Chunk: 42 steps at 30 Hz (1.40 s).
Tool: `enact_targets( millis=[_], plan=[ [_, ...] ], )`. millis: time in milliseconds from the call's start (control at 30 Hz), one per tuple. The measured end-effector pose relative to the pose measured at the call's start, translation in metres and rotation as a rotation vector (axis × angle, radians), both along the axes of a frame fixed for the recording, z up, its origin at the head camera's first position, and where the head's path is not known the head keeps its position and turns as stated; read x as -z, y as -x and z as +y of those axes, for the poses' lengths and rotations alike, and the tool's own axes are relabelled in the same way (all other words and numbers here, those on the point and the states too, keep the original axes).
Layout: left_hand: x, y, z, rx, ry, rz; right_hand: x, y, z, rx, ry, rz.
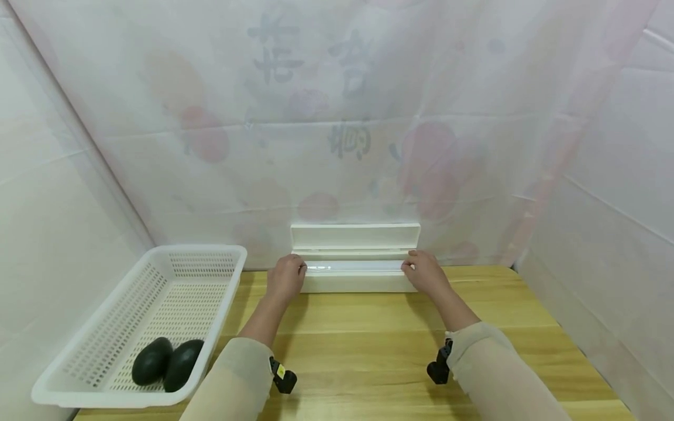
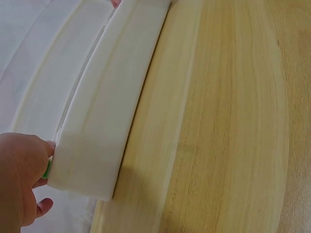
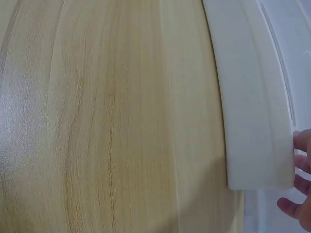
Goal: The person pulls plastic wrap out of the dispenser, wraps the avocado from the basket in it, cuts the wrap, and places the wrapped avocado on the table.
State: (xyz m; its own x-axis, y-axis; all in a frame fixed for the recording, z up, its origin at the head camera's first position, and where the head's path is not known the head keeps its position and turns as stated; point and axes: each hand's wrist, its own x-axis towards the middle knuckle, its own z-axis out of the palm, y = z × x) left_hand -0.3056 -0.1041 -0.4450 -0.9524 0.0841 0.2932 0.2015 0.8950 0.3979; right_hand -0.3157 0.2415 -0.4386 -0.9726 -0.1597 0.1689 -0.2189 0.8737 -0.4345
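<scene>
A long white cling film box [image 1: 360,284] stands at the back of the table with its lid [image 1: 355,236] raised. Inside, a shiny pale strip of cling film [image 1: 354,266] runs from one hand to the other. At the left end, my left hand [image 1: 286,276] has thumb and fingers curled in at the film's end; a small green piece [image 2: 47,170] shows by the fingers. My right hand [image 1: 424,270] pinches at the opposite end, its fingertips [image 3: 302,139] by the box corner. The exact contact of the fingertips is partly hidden.
To the left stands a white perforated plastic basket [image 1: 238,257] with two dark green avocado-shaped fruits [image 1: 152,361] at its near end. A patterned sheet [image 1: 337,169] hangs right behind the box. The wooden table [image 1: 363,351] extends in front of the box.
</scene>
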Motion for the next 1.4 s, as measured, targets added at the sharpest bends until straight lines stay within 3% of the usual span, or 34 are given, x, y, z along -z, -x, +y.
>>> enact_targets(
  millis=[300, 533, 1100, 1400],
  plan=[
    [-0.001, -0.001, 0.001, -0.028, -0.017, -0.035, 0.002, -0.001, 0.001, -0.001, -0.026, 0.023],
    [-0.001, 0.001, 0.002, -0.051, 0.0, -0.009, -0.004, -0.004, 0.001, -0.006, 0.001, 0.034],
    [-0.014, 0.003, 0.005, -0.043, -0.056, -0.015, -0.008, -0.003, 0.007, 0.012, 0.033, 0.024],
    [-0.014, 0.006, 0.004, -0.048, -0.077, 0.036, -0.008, 0.002, 0.009, 0.021, 0.071, 0.091]
  ],
)
